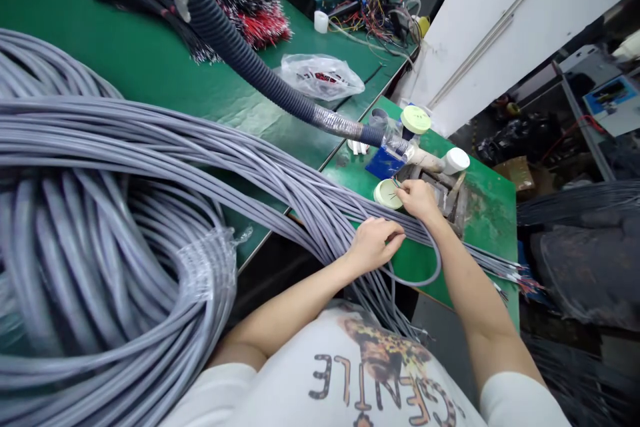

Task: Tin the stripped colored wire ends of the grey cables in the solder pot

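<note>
My right hand (pixel 419 199) is closed in a pinch on the end of a grey cable (pixel 437 255), with thin stripped wires at its tip. Those wires reach over a round, pale yellow-green tub (pixel 387 194). From the pinch the cable loops down and back to the left. Lower down, my left hand (pixel 376 244) has its fingers curled over the bundle of grey cables (pixel 295 183); whatever lies inside them is hidden.
A ribbed hose (pixel 260 70) crosses above the green bench (pixel 495 197) to a nozzle beside a dirty metal stand (pixel 453 197). A second tub (pixel 415 119) and a white-lidded container (pixel 456 161) stand nearby. Thick cable coils (pixel 90 260) fill the left.
</note>
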`<state>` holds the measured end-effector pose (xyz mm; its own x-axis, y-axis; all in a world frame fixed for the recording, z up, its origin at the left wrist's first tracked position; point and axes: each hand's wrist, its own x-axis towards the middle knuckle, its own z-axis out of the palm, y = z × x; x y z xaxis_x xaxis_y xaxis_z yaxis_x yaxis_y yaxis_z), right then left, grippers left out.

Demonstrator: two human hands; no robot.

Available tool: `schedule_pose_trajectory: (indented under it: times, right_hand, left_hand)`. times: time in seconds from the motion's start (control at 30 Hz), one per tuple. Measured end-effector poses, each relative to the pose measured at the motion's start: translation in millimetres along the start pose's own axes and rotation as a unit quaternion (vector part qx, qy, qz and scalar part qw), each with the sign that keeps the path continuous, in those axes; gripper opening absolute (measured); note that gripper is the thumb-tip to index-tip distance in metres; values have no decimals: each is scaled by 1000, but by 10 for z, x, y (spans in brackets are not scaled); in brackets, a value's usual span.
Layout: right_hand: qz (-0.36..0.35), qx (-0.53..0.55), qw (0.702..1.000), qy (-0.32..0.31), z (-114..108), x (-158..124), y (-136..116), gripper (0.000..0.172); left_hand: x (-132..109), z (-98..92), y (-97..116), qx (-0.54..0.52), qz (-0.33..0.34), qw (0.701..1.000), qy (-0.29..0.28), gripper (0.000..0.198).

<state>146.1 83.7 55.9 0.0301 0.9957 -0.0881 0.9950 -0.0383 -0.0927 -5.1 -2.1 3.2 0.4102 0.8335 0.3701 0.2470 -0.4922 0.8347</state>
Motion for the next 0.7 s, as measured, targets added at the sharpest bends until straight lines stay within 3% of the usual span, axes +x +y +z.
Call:
schedule_pose_trajectory:
  times: [0.17, 0.27, 0.4, 0.5, 0.7]
  right_hand:
    - [-8, 79, 995, 64, -233, -64, 360, 31]
    - [52, 87, 990, 96, -327, -80, 804, 34]
    - [151, 52, 983, 88, -254, -52, 1292, 31]
    - [174, 37, 981, 74, -139, -6, 1435, 30]
    - [189, 8, 981, 52, -15, 105, 1456, 28]
  left_hand:
    - [-2, -13, 11, -12, -8, 1000, 4, 14]
    - [-2, -14, 13, -16, -12, 1000, 5, 15]
    - [-6, -8, 7, -14, -7, 1000, 1, 15]
    - [-11, -1, 1, -14, -7, 1000, 5, 14]
    - [-17, 7, -4, -7, -5, 1000, 5, 15]
